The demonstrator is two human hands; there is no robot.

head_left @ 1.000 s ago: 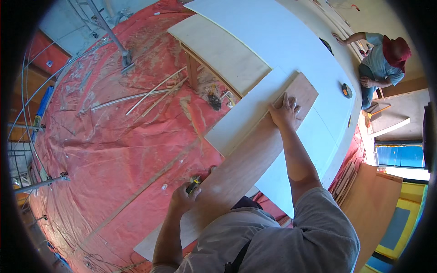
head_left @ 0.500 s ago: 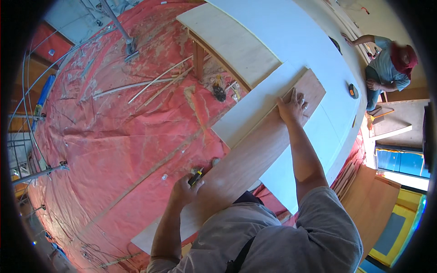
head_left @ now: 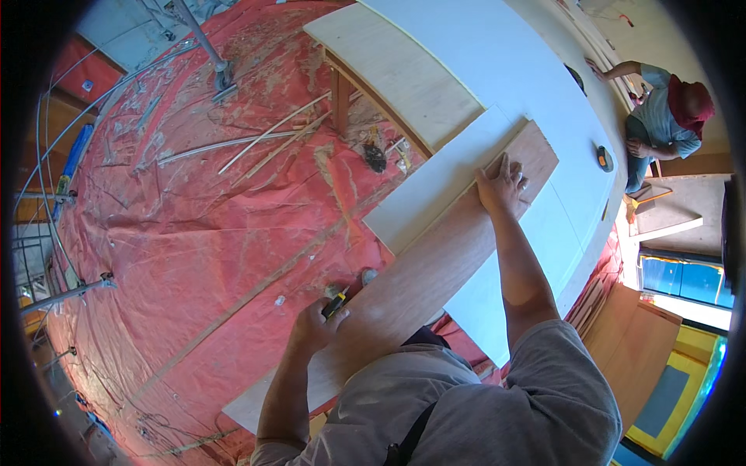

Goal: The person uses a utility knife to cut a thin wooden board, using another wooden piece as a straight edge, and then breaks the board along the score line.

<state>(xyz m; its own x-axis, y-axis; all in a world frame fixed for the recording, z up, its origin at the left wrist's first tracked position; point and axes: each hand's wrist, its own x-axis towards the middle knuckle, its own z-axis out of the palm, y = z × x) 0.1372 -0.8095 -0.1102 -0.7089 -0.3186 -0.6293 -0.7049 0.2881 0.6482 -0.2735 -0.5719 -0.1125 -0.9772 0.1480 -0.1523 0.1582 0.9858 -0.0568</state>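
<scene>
A long brown wooden board (head_left: pixel 435 252) lies slantwise across a white sheet (head_left: pixel 435 186), its near end reaching past my body to the lower left. My left hand (head_left: pixel 312 326) is closed around a yellow-and-black utility knife (head_left: pixel 334 304), next to the board's left edge. The knife's tip points up and to the right. Farther up, my right hand (head_left: pixel 501 186) rests on the board with its fingers spread, close to the far-left edge. How firmly it presses cannot be seen.
Red sheeting (head_left: pixel 217 248) covers the floor at left, with loose wooden strips (head_left: pixel 264 144) on it. A small black tool (head_left: pixel 604 158) lies on the white surface. Another person (head_left: pixel 664 116) sits at the far right. Metal poles (head_left: pixel 198 35) stand at left.
Both hands keep nearly the same places on the board and knife. The view has shifted very slightly, and the other person's head has moved a little.
</scene>
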